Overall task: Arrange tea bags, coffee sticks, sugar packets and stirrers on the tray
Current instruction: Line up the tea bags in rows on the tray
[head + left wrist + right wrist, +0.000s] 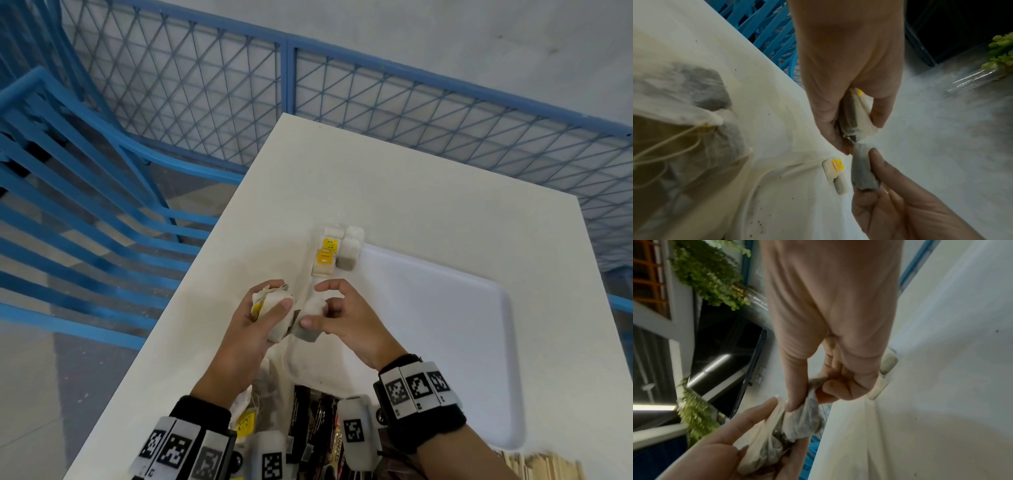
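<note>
My left hand [270,311] grips a small bundle of tea bags [274,310] above the table, just left of the white tray [445,308]. My right hand [329,315] pinches one tea bag [308,329] between thumb and fingers, right beside that bundle. The left wrist view has the bundle [857,113] in the left hand's fingers and the single tea bag [863,172] held by the right hand below it. Several tea bags with yellow tags [337,251] lie in rows at the tray's far left corner.
Dark coffee sticks [315,425] and loose tea bags [245,411] lie on the white table [428,192] near its front edge. Wooden stirrers [541,462] sit at the bottom right. A blue mesh fence [212,89] and blue chairs [68,192] stand beyond the table.
</note>
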{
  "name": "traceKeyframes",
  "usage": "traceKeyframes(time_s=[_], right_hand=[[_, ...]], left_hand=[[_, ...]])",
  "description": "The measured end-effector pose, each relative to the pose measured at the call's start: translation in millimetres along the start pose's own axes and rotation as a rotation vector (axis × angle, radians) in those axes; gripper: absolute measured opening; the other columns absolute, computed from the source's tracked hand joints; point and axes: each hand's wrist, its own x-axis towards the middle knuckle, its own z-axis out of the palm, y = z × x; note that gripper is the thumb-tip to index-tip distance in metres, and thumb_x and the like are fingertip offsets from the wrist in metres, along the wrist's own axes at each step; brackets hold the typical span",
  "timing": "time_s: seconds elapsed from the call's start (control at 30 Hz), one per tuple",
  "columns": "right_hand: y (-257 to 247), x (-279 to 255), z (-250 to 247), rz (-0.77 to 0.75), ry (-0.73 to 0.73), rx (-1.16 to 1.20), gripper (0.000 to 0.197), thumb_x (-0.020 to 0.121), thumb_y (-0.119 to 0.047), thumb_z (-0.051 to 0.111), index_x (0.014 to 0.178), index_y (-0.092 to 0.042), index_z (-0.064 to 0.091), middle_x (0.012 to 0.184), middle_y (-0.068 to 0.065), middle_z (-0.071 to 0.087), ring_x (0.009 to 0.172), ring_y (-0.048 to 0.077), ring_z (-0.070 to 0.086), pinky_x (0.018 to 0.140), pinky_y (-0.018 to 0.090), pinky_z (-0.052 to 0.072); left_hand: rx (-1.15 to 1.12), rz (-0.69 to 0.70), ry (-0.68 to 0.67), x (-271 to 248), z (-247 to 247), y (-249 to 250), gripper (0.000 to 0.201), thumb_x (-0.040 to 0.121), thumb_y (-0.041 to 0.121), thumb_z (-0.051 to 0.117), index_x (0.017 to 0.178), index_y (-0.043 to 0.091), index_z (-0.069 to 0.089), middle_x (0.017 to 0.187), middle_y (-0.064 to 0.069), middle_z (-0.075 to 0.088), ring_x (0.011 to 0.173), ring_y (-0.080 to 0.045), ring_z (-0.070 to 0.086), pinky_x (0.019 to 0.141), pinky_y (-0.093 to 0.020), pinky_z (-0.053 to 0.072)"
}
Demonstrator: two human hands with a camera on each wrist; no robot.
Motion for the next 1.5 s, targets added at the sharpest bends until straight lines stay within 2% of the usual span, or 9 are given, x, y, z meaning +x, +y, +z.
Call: traceKeyframes(time_s=[0.2,0.37,0.47,0.63,0.8,0.93,1.03,1.27,1.5], right_hand=[[-1,0,3,-0.038,-0.066,-0.222,0.051,0.070,-0.011,0.079,0.104,-0.029,0.045,0.073,0.007,0.055,0.070,0.017,0.050,0.069,0.026,0.044],[-1,-3,6,-0.044,-0.062,-0.203,0.055,0.070,-0.012,0.080,0.112,-0.024,0.045,0.072,-0.003,0.059,0.068,0.010,0.054,0.068,0.019,0.046],[4,-5,6,-0.027,-0.021,-0.136,0.038,0.078,-0.015,0.074,0.110,-0.016,0.053,0.077,-0.006,0.062,0.069,0.003,0.056,0.067,0.011,0.044],[12,-9,2,-0.023,-0.028,-0.037,0.019,0.082,-0.004,0.067,0.101,0.001,0.063,0.087,0.002,0.066,0.079,0.008,0.061,0.075,0.015,0.050],[11,-6,2,0.011,-0.058,0.055,0.012,0.082,-0.002,0.066,0.091,-0.010,0.062,0.091,0.005,0.066,0.086,0.017,0.062,0.086,0.032,0.053],[11,-3,2,-0.007,-0.051,0.051,0.010,0.083,-0.002,0.065,0.087,-0.011,0.062,0.087,0.004,0.066,0.080,0.013,0.063,0.076,0.023,0.055],[12,4,-5,-0.007,0.036,0.069,0.007,0.084,-0.003,0.065,0.088,-0.008,0.062,0.081,0.004,0.066,0.073,0.012,0.063,0.068,0.018,0.052],[17,40,-39,0.036,0.406,0.085,0.012,0.083,-0.002,0.066,0.092,-0.009,0.061,0.077,0.005,0.064,0.063,0.012,0.060,0.057,0.016,0.050],[17,67,-55,0.019,0.558,0.030,0.022,0.082,-0.001,0.067,0.100,-0.008,0.056,0.074,0.004,0.062,0.059,0.016,0.058,0.055,0.022,0.051]], left_hand=[[0.154,0.057,-0.038,-1,0,-2,0.041,0.070,0.019,0.080,0.106,0.025,0.061,0.094,0.006,0.066,0.081,-0.007,0.062,0.066,-0.025,0.051],[0.191,0.152,-0.004,1,0,-7,0.042,0.071,-0.002,0.074,0.103,0.023,0.062,0.104,-0.008,0.064,0.085,-0.009,0.062,0.067,-0.018,0.052],[0.149,0.194,0.031,4,-1,-9,0.042,0.074,-0.008,0.070,0.101,0.023,0.061,0.108,-0.013,0.061,0.091,-0.017,0.059,0.067,-0.018,0.052],[0.095,0.221,0.056,6,-7,-8,0.039,0.067,0.007,0.067,0.102,0.023,0.060,0.104,-0.006,0.060,0.088,-0.011,0.060,0.067,-0.019,0.052],[0.053,0.193,0.045,9,-8,-10,0.042,0.063,0.012,0.074,0.101,0.026,0.062,0.105,-0.006,0.060,0.091,-0.015,0.059,0.072,-0.024,0.054],[0.020,0.187,0.047,11,-5,-9,0.043,0.070,0.000,0.073,0.104,0.022,0.060,0.097,-0.001,0.063,0.087,-0.013,0.062,0.073,-0.024,0.056],[0.000,0.187,0.068,10,-4,-6,0.039,0.079,-0.011,0.063,0.103,0.019,0.059,0.090,0.003,0.065,0.081,-0.009,0.064,0.073,-0.026,0.057],[0.018,0.144,0.115,7,-10,-6,0.037,0.080,-0.008,0.064,0.103,0.020,0.060,0.090,0.005,0.063,0.082,-0.012,0.062,0.079,-0.031,0.056],[0.044,0.138,0.136,6,-15,-8,0.039,0.076,-0.004,0.070,0.101,0.024,0.060,0.093,0.004,0.062,0.082,-0.011,0.062,0.081,-0.034,0.054]])
